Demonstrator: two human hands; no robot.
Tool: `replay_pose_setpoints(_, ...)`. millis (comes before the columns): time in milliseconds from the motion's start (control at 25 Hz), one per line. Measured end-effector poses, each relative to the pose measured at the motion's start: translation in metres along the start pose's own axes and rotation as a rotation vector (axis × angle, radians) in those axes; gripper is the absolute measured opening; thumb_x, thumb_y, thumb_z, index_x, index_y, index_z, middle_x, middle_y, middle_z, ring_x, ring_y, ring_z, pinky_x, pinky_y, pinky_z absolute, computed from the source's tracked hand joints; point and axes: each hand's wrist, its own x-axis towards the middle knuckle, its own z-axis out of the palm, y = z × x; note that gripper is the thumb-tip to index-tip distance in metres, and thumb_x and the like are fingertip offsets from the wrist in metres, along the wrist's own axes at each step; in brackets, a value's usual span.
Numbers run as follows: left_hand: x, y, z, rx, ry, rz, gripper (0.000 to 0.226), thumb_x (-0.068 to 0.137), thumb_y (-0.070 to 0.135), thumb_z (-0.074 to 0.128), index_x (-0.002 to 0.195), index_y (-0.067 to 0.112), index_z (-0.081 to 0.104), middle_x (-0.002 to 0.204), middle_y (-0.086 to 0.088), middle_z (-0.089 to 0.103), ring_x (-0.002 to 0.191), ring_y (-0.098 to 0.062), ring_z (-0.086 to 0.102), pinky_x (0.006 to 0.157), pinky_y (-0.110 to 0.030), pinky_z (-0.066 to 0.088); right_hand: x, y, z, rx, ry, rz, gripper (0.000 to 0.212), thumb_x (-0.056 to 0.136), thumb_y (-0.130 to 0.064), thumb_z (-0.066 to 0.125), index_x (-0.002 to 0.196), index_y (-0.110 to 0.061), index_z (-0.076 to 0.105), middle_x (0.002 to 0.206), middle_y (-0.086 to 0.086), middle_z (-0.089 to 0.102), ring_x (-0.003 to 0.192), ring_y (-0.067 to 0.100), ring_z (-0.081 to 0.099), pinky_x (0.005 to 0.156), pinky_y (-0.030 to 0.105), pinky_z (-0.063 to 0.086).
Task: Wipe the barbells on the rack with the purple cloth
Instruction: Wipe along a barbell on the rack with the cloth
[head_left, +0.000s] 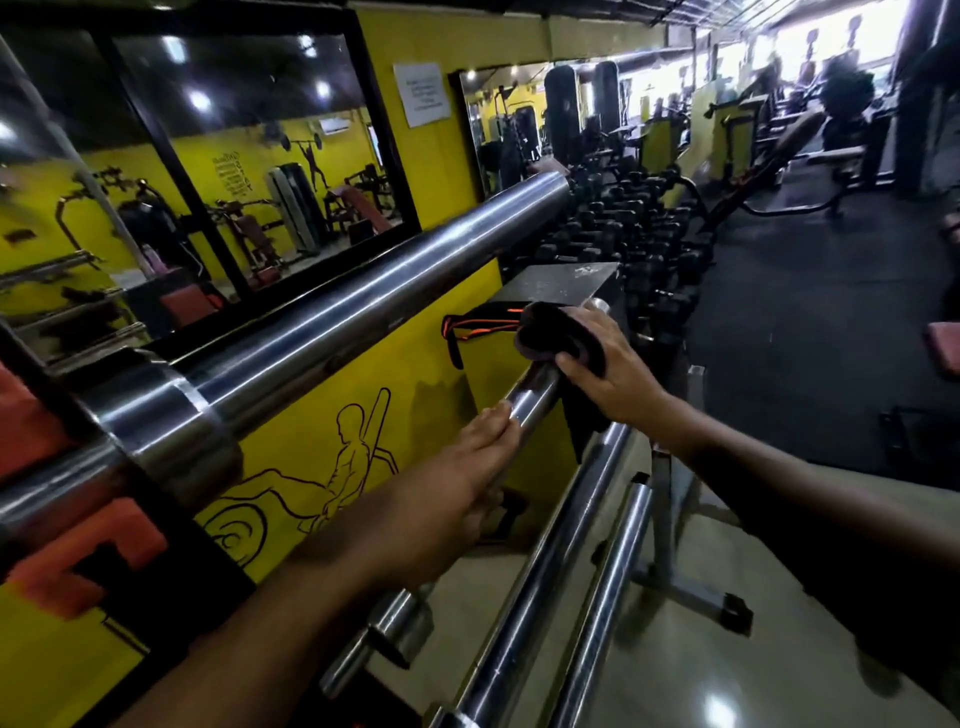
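Several chrome barbells lie on a rack along the yellow wall. The topmost barbell (332, 317) runs diagonally across the view, close to the camera. Lower down, my left hand (467, 467) grips the sleeve of a second barbell (530, 405). Farther along that same sleeve, near its end, my right hand (608, 364) holds the dark purple cloth (550, 332) wrapped over the bar. Two more barbells (540, 577) (608, 597) lie lower, to the right.
A grey box (561, 283) with an orange-edged black strap (478, 327) stands against the wall behind the cloth. A dumbbell rack (634, 218) extends beyond it. A rack foot (696, 587) rests on the shiny floor. Gym machines stand at the far right.
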Motion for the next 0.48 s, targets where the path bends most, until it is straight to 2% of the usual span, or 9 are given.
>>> replay_pose_setpoints(40, -0.001, 0.001, 0.000, -0.002, -0.004, -0.005, 0.070, 0.105, 0.015, 0.044, 0.158, 0.031, 0.000, 0.160, 0.022, -0.019, 0.144, 0.011, -0.017, 0.111, -0.002, -0.006, 0.008, 0.007, -0.007, -0.002, -0.002, 0.029, 0.050, 0.097, -0.044, 0.052, 0.129, -0.007, 0.061, 0.128, 0.003, 0.061, 0.126, 0.024, 0.053, 0.114, 0.049, 0.034)
replay_pose_setpoints(120, -0.002, 0.001, 0.000, -0.006, 0.004, -0.017, 0.072, 0.105, 0.016, 0.045, 0.157, 0.033, -0.001, 0.160, 0.023, -0.019, 0.144, 0.011, -0.017, 0.116, -0.008, -0.003, 0.039, 0.009, -0.025, -0.015, 0.003, 0.263, 0.050, 0.091, -0.053, 0.049, 0.110, -0.010, 0.068, 0.108, 0.002, 0.065, 0.108, 0.028, 0.060, 0.098, 0.046, 0.046)
replay_pose_setpoints(200, -0.002, 0.002, -0.002, -0.010, -0.002, -0.023, 0.071, 0.105, 0.015, 0.045, 0.157, 0.032, -0.001, 0.161, 0.021, -0.018, 0.145, 0.010, -0.016, 0.112, -0.003, -0.005, 0.059, -0.006, -0.028, -0.062, -0.075, 0.459, 0.046, 0.089, -0.055, 0.052, 0.098, -0.014, 0.071, 0.097, 0.005, 0.065, 0.098, 0.028, 0.063, 0.086, 0.041, 0.049)
replay_pose_setpoints(240, -0.002, 0.003, -0.002, -0.011, -0.007, -0.021, 0.071, 0.105, 0.015, 0.045, 0.158, 0.031, -0.001, 0.162, 0.020, -0.017, 0.145, 0.009, -0.016, 0.107, 0.001, -0.007, 0.055, -0.018, -0.023, -0.115, -0.123, 0.432, 0.039, 0.091, -0.050, 0.055, 0.100, -0.016, 0.071, 0.097, 0.006, 0.065, 0.099, 0.027, 0.062, 0.087, 0.039, 0.048)
replay_pose_setpoints(280, -0.001, 0.004, -0.002, -0.007, -0.007, -0.017, 0.071, 0.105, 0.015, 0.045, 0.158, 0.030, 0.000, 0.161, 0.019, -0.017, 0.145, 0.009, -0.016, 0.104, 0.003, -0.008, 0.044, -0.028, -0.016, -0.153, -0.144, 0.321, 0.033, 0.093, -0.045, 0.057, 0.108, -0.019, 0.071, 0.102, 0.006, 0.066, 0.104, 0.025, 0.060, 0.093, 0.038, 0.046)
replay_pose_setpoints(360, 0.001, 0.003, 0.000, 0.012, -0.001, -0.007, 0.071, 0.105, 0.015, 0.046, 0.158, 0.029, 0.001, 0.161, 0.018, -0.016, 0.144, 0.008, -0.015, 0.102, 0.005, -0.008, 0.009, -0.042, -0.009, -0.118, -0.103, 0.020, 0.040, 0.094, -0.040, 0.057, 0.127, -0.019, 0.064, 0.116, 0.004, 0.066, 0.115, 0.020, 0.055, 0.106, 0.034, 0.036)
replay_pose_setpoints(400, 0.001, 0.002, 0.000, 0.016, 0.003, -0.007, 0.071, 0.105, 0.015, 0.046, 0.158, 0.029, 0.001, 0.161, 0.018, -0.016, 0.145, 0.007, -0.015, 0.104, 0.003, -0.007, 0.001, -0.038, -0.010, -0.078, -0.083, -0.064, 0.042, 0.095, -0.038, 0.056, 0.130, -0.015, 0.062, 0.120, 0.003, 0.066, 0.118, 0.018, 0.054, 0.110, 0.033, 0.033)
replay_pose_setpoints(440, 0.001, 0.001, 0.000, 0.019, 0.004, -0.010, 0.071, 0.105, 0.015, 0.046, 0.158, 0.029, 0.001, 0.161, 0.018, -0.016, 0.145, 0.007, -0.014, 0.107, 0.000, -0.005, 0.004, -0.031, -0.014, -0.043, -0.090, -0.054, 0.042, 0.096, -0.036, 0.056, 0.130, -0.012, 0.062, 0.121, 0.002, 0.065, 0.119, 0.019, 0.054, 0.112, 0.035, 0.034)
replay_pose_setpoints(480, 0.001, 0.001, 0.000, 0.028, 0.004, -0.015, 0.071, 0.105, 0.015, 0.046, 0.158, 0.029, 0.001, 0.161, 0.018, -0.017, 0.145, 0.006, -0.014, 0.110, -0.004, -0.004, 0.015, -0.024, -0.019, -0.009, -0.094, 0.062, 0.041, 0.096, -0.036, 0.056, 0.126, -0.011, 0.064, 0.118, 0.000, 0.065, 0.117, 0.021, 0.056, 0.110, 0.042, 0.037)
